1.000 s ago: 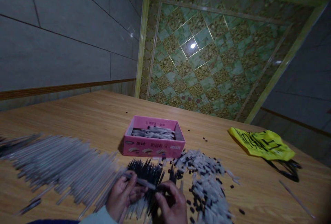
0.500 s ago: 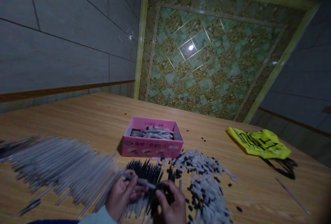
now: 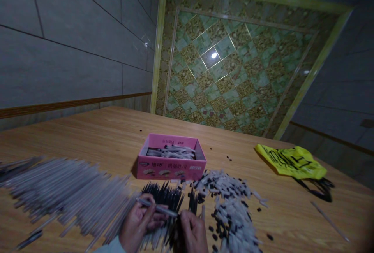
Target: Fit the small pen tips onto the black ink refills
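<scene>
A clear pen barrel lies slanted across the fingers of my left hand, which is closed on it. My right hand is closed in a pinch at the barrel's right end; what sits between its fingertips is hidden. Below and behind both hands lies a bunch of black-tipped pen refills, partly covered by them. To the left, many clear pen barrels are spread in a wide row. On the right is a heap of small whitish sleeves mixed with black plugs.
A pink box holding pen parts stands behind the hands. A yellow bag with black straps lies at the right on the wooden table. One thin stick rests near the right edge. Tiled walls rise beyond.
My right hand has shifted slightly, its fingers now curled closer together at the barrel's end. The left hand keeps its hold. The whole view has moved a little.
</scene>
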Available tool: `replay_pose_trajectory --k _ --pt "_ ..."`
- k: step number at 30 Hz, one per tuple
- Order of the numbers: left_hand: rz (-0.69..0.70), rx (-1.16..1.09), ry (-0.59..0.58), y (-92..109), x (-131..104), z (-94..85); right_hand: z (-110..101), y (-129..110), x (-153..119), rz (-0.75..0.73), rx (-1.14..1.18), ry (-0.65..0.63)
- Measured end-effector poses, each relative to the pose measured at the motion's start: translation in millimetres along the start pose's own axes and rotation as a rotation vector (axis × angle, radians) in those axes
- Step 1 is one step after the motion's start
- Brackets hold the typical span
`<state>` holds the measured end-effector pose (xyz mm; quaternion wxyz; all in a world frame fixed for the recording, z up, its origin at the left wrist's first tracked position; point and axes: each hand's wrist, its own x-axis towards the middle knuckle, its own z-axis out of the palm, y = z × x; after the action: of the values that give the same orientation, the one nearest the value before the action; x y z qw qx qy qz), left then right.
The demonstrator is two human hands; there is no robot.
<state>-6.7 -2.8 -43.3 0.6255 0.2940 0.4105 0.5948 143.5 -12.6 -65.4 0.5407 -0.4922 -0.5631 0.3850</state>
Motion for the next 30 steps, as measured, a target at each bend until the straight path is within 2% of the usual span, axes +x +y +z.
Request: replay_pose_trajectory --k 4,6,11,16,21,26,30 --pt "-0.029 -0.015 0.009 1.6 1.0 -1.8 -1.4 0.0 1.1 -0.183 -0.115 0.105" --pt "-0.009 -0.014 0.021 1.4 -0.2 0.1 -1.9 1.9 1.7 -0.222 -0.151 0.114" --pt "0.042 0.006 0.033 0.2 -3.1 5.0 -2.5 5.0 1.0 -0.139 -0.157 0.018" --pt "0.066 0.033 0.052 0.2 -2.3 2.9 -0.4 0.1 -1.3 -0.211 -0.191 0.089" --pt "0.082 0.064 0.03 -1.6 -2.6 1.0 0.2 -1.7 -3.2 -0.142 -0.208 0.04" --pt "0.112 0.07 0.047 -0.4 -4.8 3.8 0.2 1.6 -1.6 -0.207 -0.21 0.112" --pt "0.12 0.08 0.071 1.0 -6.3 5.8 4.5 7.8 -1.7 -0.124 -0.163 0.044"
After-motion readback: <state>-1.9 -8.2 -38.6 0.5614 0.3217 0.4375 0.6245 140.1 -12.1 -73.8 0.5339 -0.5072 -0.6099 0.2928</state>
